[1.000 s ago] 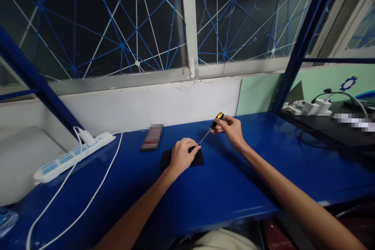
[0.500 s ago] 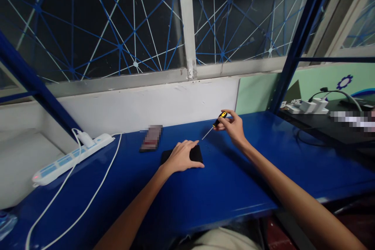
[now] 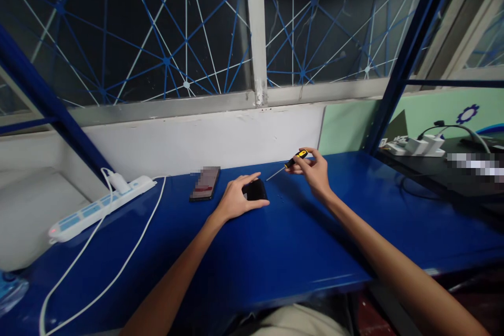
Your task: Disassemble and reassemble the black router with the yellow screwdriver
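My left hand (image 3: 233,200) is closed around a flat black rectangular object (image 3: 256,190), thumb along its near edge and fingers along its far edge. The palm hides its left part, so I cannot make out its exact kind. A screwdriver (image 3: 298,158) with a black and yellow handle is in my right hand (image 3: 316,172), its thin metal shaft slanting down to the left. The tip is close to the black object's right end, apparently just off it. Several tiny bits, perhaps screws (image 3: 280,199), lie on the blue table right of the object.
A phone (image 3: 205,184) lies left of my left hand. Farther left, a white power strip (image 3: 103,210) has a charger plugged in and a white cable (image 3: 137,247) looping over the table (image 3: 283,252). Blue metal posts (image 3: 409,52) flank the table; a window wall stands behind.
My left hand has shifted back and taken the black object by its edges, turning or lifting it from where it lay flat under the palm. The screwdriver tip has risen slightly.
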The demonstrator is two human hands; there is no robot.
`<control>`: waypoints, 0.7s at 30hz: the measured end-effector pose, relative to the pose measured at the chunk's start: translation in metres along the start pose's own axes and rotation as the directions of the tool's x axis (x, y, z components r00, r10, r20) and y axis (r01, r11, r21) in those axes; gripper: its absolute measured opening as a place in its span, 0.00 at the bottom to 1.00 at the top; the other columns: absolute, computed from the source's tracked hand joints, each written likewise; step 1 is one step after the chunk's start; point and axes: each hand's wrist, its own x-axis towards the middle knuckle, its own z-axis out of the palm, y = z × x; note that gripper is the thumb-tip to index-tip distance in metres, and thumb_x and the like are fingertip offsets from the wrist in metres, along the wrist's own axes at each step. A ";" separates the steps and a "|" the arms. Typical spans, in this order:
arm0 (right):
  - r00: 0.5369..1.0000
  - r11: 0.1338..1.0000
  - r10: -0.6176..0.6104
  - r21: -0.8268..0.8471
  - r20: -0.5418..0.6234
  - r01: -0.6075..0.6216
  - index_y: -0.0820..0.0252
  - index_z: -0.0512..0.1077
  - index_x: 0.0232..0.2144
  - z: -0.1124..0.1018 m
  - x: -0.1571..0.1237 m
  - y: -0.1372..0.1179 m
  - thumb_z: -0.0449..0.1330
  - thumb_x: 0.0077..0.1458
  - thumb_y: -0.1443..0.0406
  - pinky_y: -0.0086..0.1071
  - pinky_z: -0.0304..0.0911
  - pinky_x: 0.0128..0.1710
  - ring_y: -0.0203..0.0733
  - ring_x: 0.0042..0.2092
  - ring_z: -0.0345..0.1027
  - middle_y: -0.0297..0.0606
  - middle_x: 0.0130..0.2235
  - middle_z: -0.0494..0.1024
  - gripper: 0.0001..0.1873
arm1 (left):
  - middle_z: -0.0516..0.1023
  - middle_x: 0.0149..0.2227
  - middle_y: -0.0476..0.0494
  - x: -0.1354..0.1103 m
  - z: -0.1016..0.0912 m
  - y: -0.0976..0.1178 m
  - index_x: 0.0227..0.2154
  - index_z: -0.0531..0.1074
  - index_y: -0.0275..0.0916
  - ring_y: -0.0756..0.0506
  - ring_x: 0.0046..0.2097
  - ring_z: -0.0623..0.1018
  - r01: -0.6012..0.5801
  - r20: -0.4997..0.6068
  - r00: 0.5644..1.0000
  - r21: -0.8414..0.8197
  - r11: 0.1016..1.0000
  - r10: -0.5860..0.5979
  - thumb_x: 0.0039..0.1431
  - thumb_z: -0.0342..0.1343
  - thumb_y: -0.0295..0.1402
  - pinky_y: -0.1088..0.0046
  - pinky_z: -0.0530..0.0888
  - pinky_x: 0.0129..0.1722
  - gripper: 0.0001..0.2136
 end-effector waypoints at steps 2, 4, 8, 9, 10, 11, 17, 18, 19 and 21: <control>1.000 1.000 -0.007 0.001 -0.003 0.007 0.59 0.62 0.44 0.001 -0.001 -0.001 0.66 0.44 0.56 0.40 0.75 0.31 0.47 0.26 0.77 0.34 0.22 0.78 0.27 | 0.77 0.49 0.39 0.000 0.001 0.000 0.56 0.68 0.42 0.36 0.54 0.73 0.000 0.003 1.000 0.000 1.000 0.000 0.44 0.67 0.47 0.54 0.68 0.55 0.35; 1.000 1.000 -0.019 0.005 -0.007 0.019 0.59 0.62 0.44 0.001 -0.001 -0.001 0.66 0.44 0.56 0.40 0.75 0.31 0.47 0.26 0.77 0.34 0.22 0.78 0.27 | 0.77 0.49 0.39 0.000 0.002 0.000 0.56 0.68 0.43 0.36 0.54 0.73 0.004 0.019 1.000 0.002 1.000 -0.004 0.43 0.67 0.47 0.53 0.67 0.55 0.35; 1.000 1.000 -0.024 -0.009 0.000 0.024 0.59 0.62 0.44 0.001 -0.001 -0.001 0.66 0.45 0.56 0.40 0.75 0.32 0.46 0.26 0.77 0.34 0.23 0.78 0.27 | 0.77 0.49 0.39 0.000 0.004 -0.001 0.57 0.67 0.44 0.35 0.54 0.73 0.010 0.037 0.999 0.005 1.000 -0.010 0.43 0.67 0.47 0.53 0.67 0.55 0.36; 1.000 1.000 -0.024 -0.016 0.003 0.024 0.59 0.62 0.44 0.001 -0.001 -0.001 0.65 0.45 0.56 0.40 0.75 0.32 0.46 0.27 0.77 0.34 0.23 0.78 0.27 | 0.77 0.49 0.39 0.000 0.004 -0.001 0.57 0.67 0.44 0.35 0.54 0.73 0.009 0.033 0.999 0.005 1.000 -0.009 0.43 0.67 0.47 0.53 0.67 0.55 0.36; 1.000 0.999 -0.025 -0.020 0.006 0.025 0.59 0.62 0.44 0.001 -0.001 -0.001 0.65 0.45 0.55 0.40 0.75 0.33 0.46 0.27 0.77 0.34 0.23 0.78 0.27 | 0.77 0.49 0.39 0.000 0.004 0.000 0.57 0.67 0.44 0.35 0.54 0.73 0.008 0.030 1.000 0.004 1.000 -0.008 0.43 0.67 0.47 0.53 0.67 0.55 0.36; 1.000 0.999 -0.026 -0.021 0.008 0.026 0.58 0.63 0.44 0.001 -0.001 -0.001 0.65 0.45 0.55 0.40 0.75 0.33 0.47 0.27 0.77 0.33 0.23 0.78 0.27 | 0.77 0.49 0.39 0.000 0.004 0.000 0.57 0.67 0.44 0.36 0.53 0.73 0.006 0.029 1.000 0.004 1.000 -0.006 0.43 0.67 0.47 0.53 0.67 0.55 0.36; 0.999 0.999 -0.035 -0.006 0.022 0.035 0.58 0.62 0.45 0.001 -0.002 0.002 0.66 0.45 0.54 0.39 0.75 0.32 0.46 0.27 0.77 0.32 0.22 0.77 0.28 | 0.77 0.49 0.40 -0.001 0.004 0.000 0.57 0.67 0.44 0.35 0.54 0.73 0.010 0.031 0.999 0.008 1.000 -0.010 0.43 0.67 0.47 0.55 0.67 0.55 0.36; 0.999 0.999 -0.039 -0.002 0.030 0.040 0.58 0.62 0.44 0.001 -0.002 0.002 0.65 0.45 0.54 0.39 0.75 0.32 0.46 0.27 0.77 0.32 0.23 0.77 0.27 | 0.77 0.49 0.40 -0.001 0.004 0.000 0.57 0.67 0.44 0.35 0.54 0.73 0.010 0.033 0.999 0.008 1.000 -0.010 0.43 0.67 0.47 0.55 0.68 0.55 0.36; 0.998 0.999 -0.043 -0.002 0.036 0.043 0.58 0.62 0.44 0.001 -0.002 0.003 0.65 0.45 0.54 0.39 0.75 0.32 0.46 0.27 0.77 0.32 0.23 0.77 0.27 | 0.77 0.49 0.40 -0.001 0.004 0.000 0.57 0.67 0.44 0.36 0.54 0.73 0.011 0.035 0.999 0.008 1.000 -0.011 0.43 0.67 0.47 0.55 0.68 0.55 0.36; 0.998 0.999 -0.046 -0.009 0.043 0.047 0.57 0.62 0.43 0.000 -0.002 0.002 0.66 0.45 0.54 0.39 0.75 0.31 0.45 0.27 0.77 0.32 0.24 0.76 0.26 | 0.77 0.49 0.39 0.000 0.004 0.000 0.56 0.67 0.44 0.35 0.54 0.73 0.014 0.035 0.999 0.009 1.000 -0.014 0.43 0.67 0.47 0.55 0.68 0.54 0.36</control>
